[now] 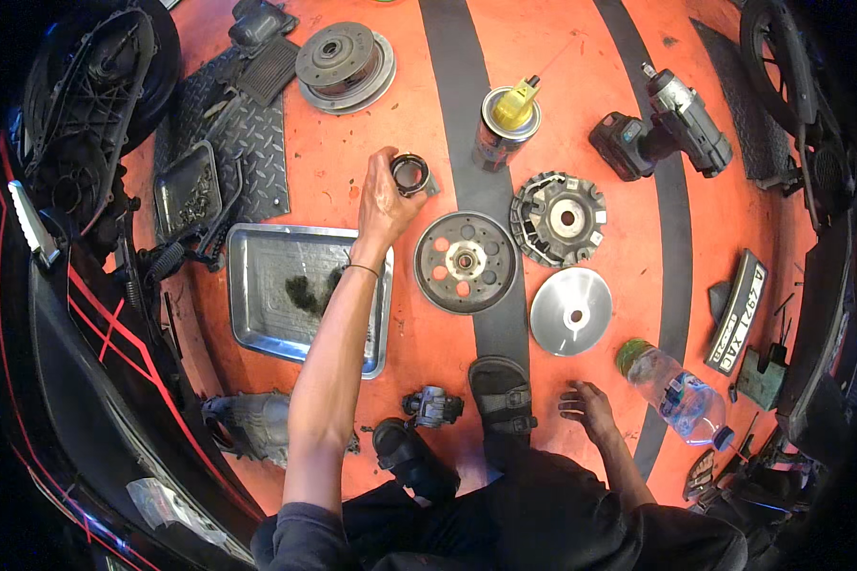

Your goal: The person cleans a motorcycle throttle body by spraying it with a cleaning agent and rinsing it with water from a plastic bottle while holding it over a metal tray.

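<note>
My left hand [387, 203] is stretched forward over the orange floor, its fingers around a small dark metal ring-shaped part [410, 173]. Just to the right and nearer lies a round clutch bell [464, 262] with holes in its face. Beside it are a finned variator pulley half [558, 218] and a smooth metal pulley disc [571, 311]. My right hand [587, 410] is low on the right, fingers apart, holding nothing, below the disc and left of a plastic bottle [675, 396]. A metal tray [257, 342] with a dark, wet-looking patch lies partly under my left forearm.
A spray can [503, 132] with a yellow nozzle and a cordless impact wrench [668, 128] stand ahead. A clutch assembly [345, 68] lies at the far left. A throttle body [433, 407] is near my sandals. Motorcycle parts [93, 107] line the left side; a licence plate [735, 312] lies right.
</note>
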A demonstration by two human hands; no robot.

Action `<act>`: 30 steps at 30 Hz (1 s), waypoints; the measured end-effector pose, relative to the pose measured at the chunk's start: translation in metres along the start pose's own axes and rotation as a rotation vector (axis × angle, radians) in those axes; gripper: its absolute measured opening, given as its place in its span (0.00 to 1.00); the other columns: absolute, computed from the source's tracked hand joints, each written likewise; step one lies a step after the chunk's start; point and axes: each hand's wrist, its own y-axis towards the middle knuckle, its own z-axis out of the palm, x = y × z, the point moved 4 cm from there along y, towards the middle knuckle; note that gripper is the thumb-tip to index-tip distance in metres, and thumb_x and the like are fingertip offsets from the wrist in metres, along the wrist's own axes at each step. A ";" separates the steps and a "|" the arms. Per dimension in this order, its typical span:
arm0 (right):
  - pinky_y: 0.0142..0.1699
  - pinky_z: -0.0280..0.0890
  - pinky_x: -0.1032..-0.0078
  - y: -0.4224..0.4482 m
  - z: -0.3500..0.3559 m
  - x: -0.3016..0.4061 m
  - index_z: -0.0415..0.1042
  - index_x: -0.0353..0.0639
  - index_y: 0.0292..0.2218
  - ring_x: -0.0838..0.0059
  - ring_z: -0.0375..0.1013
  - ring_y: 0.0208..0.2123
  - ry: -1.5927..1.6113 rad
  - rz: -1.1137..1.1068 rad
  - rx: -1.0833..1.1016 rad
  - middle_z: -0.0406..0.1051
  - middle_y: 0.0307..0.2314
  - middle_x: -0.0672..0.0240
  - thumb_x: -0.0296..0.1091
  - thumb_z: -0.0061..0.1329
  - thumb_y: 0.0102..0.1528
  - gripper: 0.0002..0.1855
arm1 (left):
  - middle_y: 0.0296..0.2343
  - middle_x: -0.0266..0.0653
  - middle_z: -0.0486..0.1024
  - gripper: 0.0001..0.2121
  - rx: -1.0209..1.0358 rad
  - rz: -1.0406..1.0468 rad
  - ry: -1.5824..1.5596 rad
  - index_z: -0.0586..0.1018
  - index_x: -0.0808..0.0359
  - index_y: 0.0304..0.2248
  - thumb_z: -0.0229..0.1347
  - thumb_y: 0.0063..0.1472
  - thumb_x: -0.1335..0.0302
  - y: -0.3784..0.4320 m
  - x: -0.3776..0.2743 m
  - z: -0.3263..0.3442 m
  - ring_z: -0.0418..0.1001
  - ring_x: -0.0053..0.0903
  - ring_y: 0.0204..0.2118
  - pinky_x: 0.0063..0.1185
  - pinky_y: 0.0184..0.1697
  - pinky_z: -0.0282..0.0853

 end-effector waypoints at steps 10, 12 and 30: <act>0.37 0.70 0.71 0.003 0.016 0.017 0.65 0.37 0.45 0.70 0.74 0.31 -0.023 -0.050 0.045 0.72 0.32 0.61 0.44 0.40 0.60 0.19 | 0.41 0.52 0.70 0.33 0.255 0.270 0.254 0.63 0.68 0.49 0.61 0.41 0.78 0.025 -0.025 0.023 0.68 0.45 0.43 0.35 0.45 0.66; 0.37 0.70 0.71 0.004 0.017 0.021 0.65 0.37 0.44 0.71 0.74 0.31 -0.021 -0.084 0.043 0.72 0.32 0.61 0.44 0.40 0.60 0.19 | 0.41 0.49 0.70 0.32 0.208 0.290 0.270 0.64 0.68 0.50 0.60 0.41 0.77 0.021 -0.020 0.021 0.68 0.45 0.43 0.36 0.44 0.65; 0.34 0.68 0.78 0.002 0.095 0.103 0.67 0.32 0.42 0.75 0.73 0.27 -0.459 -0.586 0.060 0.72 0.27 0.62 0.44 0.38 0.62 0.20 | 0.45 0.51 0.65 0.33 0.836 0.240 0.085 0.62 0.69 0.51 0.62 0.48 0.64 -0.310 -0.023 -0.093 0.63 0.44 0.49 0.35 0.51 0.61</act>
